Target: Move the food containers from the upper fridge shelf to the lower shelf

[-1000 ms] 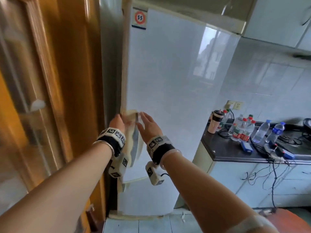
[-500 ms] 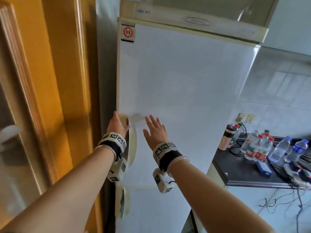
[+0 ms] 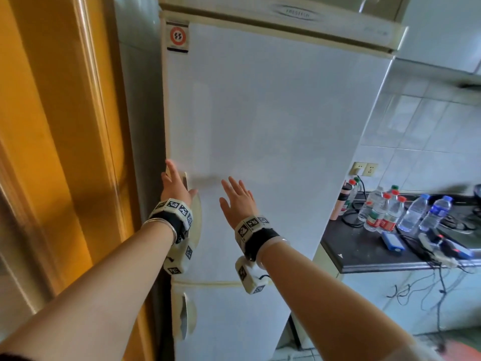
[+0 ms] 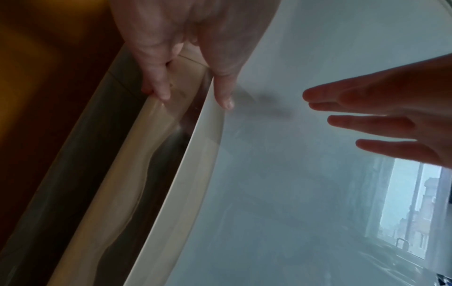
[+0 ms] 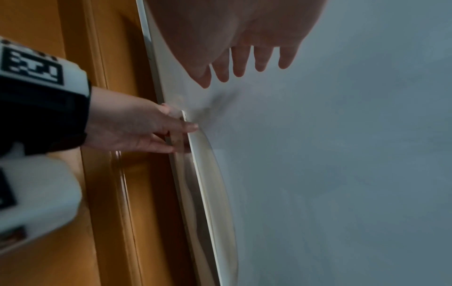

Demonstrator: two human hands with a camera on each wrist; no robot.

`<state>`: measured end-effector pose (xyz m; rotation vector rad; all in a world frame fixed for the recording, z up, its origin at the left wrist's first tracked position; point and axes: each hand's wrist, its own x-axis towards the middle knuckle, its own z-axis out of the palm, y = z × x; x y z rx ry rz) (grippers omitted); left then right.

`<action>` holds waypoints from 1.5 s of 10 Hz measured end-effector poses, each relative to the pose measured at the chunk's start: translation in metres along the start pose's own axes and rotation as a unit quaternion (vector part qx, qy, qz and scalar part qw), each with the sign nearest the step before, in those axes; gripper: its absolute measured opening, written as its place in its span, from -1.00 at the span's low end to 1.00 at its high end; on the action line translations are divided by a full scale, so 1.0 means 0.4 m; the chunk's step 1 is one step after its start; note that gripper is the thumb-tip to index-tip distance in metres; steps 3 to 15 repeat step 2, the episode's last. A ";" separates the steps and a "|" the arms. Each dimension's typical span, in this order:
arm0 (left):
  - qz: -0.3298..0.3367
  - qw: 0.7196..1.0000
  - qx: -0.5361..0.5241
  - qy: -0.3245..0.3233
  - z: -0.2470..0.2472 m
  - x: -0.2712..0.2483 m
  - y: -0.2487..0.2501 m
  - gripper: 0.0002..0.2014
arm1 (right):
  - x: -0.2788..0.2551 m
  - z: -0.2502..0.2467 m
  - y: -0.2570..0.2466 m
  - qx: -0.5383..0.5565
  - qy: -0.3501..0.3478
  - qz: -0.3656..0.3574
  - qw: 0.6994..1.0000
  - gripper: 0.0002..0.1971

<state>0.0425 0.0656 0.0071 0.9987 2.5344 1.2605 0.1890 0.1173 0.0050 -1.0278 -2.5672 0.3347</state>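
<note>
The white fridge's upper door [image 3: 273,139] is closed, so the shelves and food containers are hidden. My left hand [image 3: 175,183] is at the top of the cream door handle [image 3: 196,222] on the door's left edge. Seen from the left wrist, its fingers [image 4: 159,91] reach into the recess behind the handle flange [image 4: 200,135] and the thumb lies on the front. My right hand [image 3: 238,199] hovers flat in front of the door, fingers spread, holding nothing. The right wrist view shows the left hand [image 5: 137,127] pinching the handle [image 5: 212,183].
An orange wooden door [image 3: 65,126] stands close on the left of the fridge. The lower fridge door [image 3: 229,321] with its own handle [image 3: 186,316] is shut. To the right, a dark counter [image 3: 364,251] carries several water bottles [image 3: 385,212], a cup [image 3: 343,201] and cables.
The view has tilted up towards the fridge top. My left hand stays at the handle. My right hand has drifted right, away from the handle, with its fingers spread.
</note>
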 end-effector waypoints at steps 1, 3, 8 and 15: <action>-0.002 1.000 -0.017 -0.016 -0.023 -0.009 0.002 -0.07 | -0.010 0.012 0.008 -0.004 -0.006 -0.001 1.000 -0.47; -0.005 1.000 0.008 0.000 -0.043 -0.037 0.001 -0.17 | -0.019 0.018 0.024 -0.006 -0.022 0.008 1.000 -0.48; -0.005 1.000 0.008 0.000 -0.043 -0.037 0.001 -0.17 | -0.019 0.018 0.024 -0.006 -0.022 0.008 1.000 -0.48; -0.005 1.000 0.008 0.000 -0.043 -0.037 0.001 -0.17 | -0.019 0.018 0.024 -0.006 -0.022 0.008 1.000 -0.48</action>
